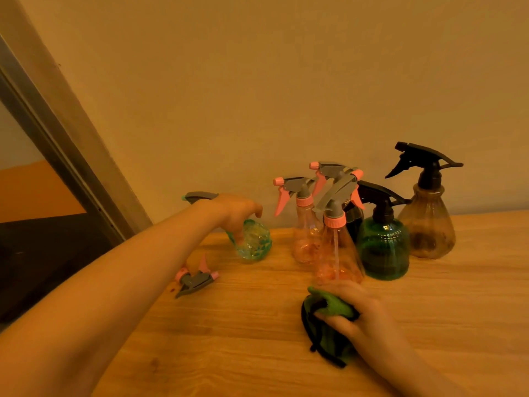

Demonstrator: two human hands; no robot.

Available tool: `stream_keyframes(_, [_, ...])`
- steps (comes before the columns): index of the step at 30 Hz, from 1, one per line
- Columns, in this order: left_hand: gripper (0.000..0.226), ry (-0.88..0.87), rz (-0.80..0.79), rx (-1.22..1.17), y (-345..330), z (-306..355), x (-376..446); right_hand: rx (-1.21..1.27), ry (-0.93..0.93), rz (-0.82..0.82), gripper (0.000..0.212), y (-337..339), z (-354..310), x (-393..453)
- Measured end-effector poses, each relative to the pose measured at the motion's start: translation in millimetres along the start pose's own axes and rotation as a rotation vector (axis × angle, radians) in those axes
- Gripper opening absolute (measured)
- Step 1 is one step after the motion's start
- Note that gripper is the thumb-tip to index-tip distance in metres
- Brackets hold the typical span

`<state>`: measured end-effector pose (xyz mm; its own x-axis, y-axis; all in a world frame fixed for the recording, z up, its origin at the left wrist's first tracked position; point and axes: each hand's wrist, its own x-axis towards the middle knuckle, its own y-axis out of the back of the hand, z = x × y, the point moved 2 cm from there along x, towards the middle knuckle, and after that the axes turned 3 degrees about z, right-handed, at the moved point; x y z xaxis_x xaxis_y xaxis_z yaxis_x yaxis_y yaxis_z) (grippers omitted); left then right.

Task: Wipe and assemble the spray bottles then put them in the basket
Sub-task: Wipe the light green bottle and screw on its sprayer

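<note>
Left hand (232, 209): curled around the neck of the teal bottle (254, 243), which is held tilted just above the wooden table (429, 325).
Right hand (355, 306): clenched on the green cloth (329, 330), which is pressed to the table before the pink bottle (337, 253).
Loose sprayer head (196, 279): laid on the table beneath the left forearm.

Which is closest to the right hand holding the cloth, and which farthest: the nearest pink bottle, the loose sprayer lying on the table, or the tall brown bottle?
From the right hand, in the head view:
1. Pink bottle, standing just beyond the fingers.
2. Loose sprayer, lying flat off to the left.
3. Brown bottle, at the back right by the wall.
</note>
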<state>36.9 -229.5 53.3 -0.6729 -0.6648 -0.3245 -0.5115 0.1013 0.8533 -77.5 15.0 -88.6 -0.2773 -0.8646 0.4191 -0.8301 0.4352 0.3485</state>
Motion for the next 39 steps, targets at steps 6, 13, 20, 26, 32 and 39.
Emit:
stream_keyframes(6, [0.081,-0.119,0.013,0.151,9,22,4,0.014,0.011,0.005,0.04,1,-3,-2])
stream_keyframes(13, [0.064,-0.192,0.031,0.072,10,30,2,0.019,0.02,0.001,0.038,1,-2,-3])
stream_keyframes(20, [0.034,-0.227,0.12,-0.11,4,26,2,0.029,0.012,-0.005,0.039,2,-7,-4])
stream_keyframes(26, [0.032,-0.167,0.209,-0.519,-4,18,-11,0.033,0.008,0.005,0.038,1,-8,-5])
stream_keyframes(32, [0.032,-0.105,0.221,-0.964,-10,18,-33,0.02,-0.004,0.007,0.038,2,-9,-5])
stream_keyframes(39, [0.022,0.143,-0.153,-1.227,-53,5,-56,-0.002,-0.005,0.011,0.038,2,-6,-5])
